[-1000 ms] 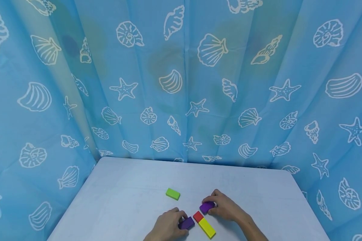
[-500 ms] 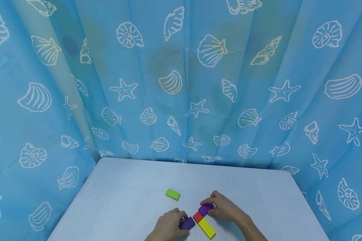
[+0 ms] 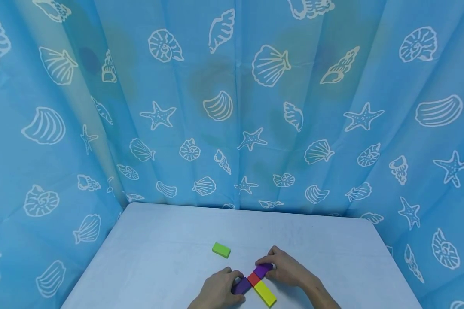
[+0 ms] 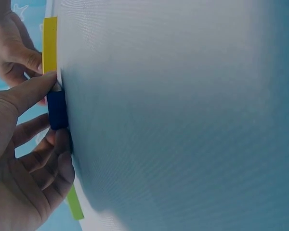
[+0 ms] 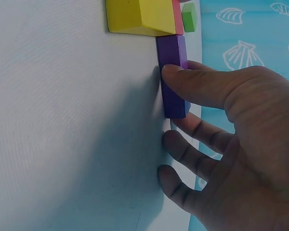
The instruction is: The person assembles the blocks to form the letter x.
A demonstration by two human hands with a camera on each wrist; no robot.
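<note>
Blue curtain (image 3: pixel 255 107) w/ wht shell/starfish prints, back + sides, wht table (image 3: pixel 158 249), rounded far corners

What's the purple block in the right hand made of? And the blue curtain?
The purple block looks like painted wood, smooth and mostly dull, with even colour and crisp edges, but it might be plastic. The blue curtain seems to be thin cloth or soft plastic, fairly matte, because it hangs in folds.

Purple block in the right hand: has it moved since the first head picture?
Yes: against the green block in the head view, that purple block has moved down and slightly left, up to the red block.
</note>
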